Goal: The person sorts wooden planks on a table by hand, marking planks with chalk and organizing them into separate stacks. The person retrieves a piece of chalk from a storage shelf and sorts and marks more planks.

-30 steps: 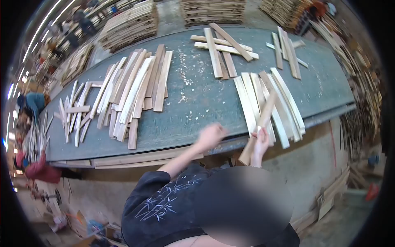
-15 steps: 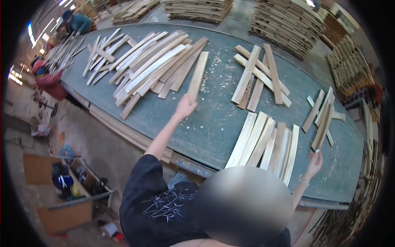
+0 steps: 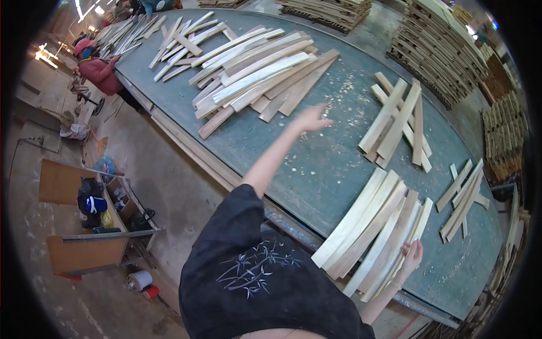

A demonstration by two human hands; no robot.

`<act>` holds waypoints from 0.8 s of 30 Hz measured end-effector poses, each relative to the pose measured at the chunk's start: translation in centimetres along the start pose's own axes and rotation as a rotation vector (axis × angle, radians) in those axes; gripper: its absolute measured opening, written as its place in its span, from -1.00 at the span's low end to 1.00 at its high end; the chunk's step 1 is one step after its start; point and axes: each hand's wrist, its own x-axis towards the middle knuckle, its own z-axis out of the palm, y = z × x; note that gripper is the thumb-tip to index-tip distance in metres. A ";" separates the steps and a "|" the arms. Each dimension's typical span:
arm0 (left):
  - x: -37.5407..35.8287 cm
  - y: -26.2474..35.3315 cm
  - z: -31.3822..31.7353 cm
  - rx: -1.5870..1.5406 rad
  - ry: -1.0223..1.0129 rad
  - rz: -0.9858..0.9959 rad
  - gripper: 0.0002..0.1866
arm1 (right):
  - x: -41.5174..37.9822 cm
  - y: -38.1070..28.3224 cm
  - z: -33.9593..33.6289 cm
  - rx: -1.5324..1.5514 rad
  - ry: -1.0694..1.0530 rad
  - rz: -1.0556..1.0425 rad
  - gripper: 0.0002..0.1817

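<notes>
My left hand is over the green tabletop, empty with its fingers apart, just right of a large heap of wooden slats. Close to the near edge, my right hand has its fingers curled against the side of the rightmost wooden slat in a row of slats laid side by side. Beyond that row lies a crossed pile of slats. A smaller crossed group rests at the right.
Wood chips are scattered on the table. Stacked slats stand behind it. A person in red stands at the far left edge, with others beyond. A wooden crate frame and a white bucket are on the floor at left.
My left hand has let go of its slat; the crossed pile shows another slat on top. My right hand has moved from the small right group to the near row. The view has shifted.
</notes>
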 end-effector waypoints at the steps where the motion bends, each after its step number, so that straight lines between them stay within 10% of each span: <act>1: -2.7 -3.3 -2.3 0.282 0.229 -0.063 -0.30 | -1.9 0.3 0.7 -0.010 -0.011 0.046 -0.64; 3: -6.0 -8.7 -7.1 0.421 0.457 -0.503 -0.33 | -5.1 1.7 1.3 -0.011 0.011 0.107 -0.64; 6: -9.6 -17.6 -11.7 0.800 0.617 -0.555 -0.23 | -9.9 1.7 5.3 0.037 0.079 0.198 -0.64; 12: -11.9 -18.3 -15.0 0.909 0.483 -0.202 -0.60 | -15.7 -0.9 17.7 0.401 -0.269 0.346 -0.66; 14: -13.4 -14.6 -16.0 0.541 0.306 -0.309 -0.65 | -16.5 -2.5 23.4 0.476 -0.482 0.377 -0.67; 17: -16.6 -10.8 -16.0 -1.028 -0.026 -0.373 -0.62 | -18.2 -4.9 31.1 0.518 -0.728 0.385 -0.69; 24: -21.2 -8.1 -12.2 -1.141 -0.200 -0.383 -0.63 | -18.2 -9.8 43.2 0.879 -0.888 0.654 -0.72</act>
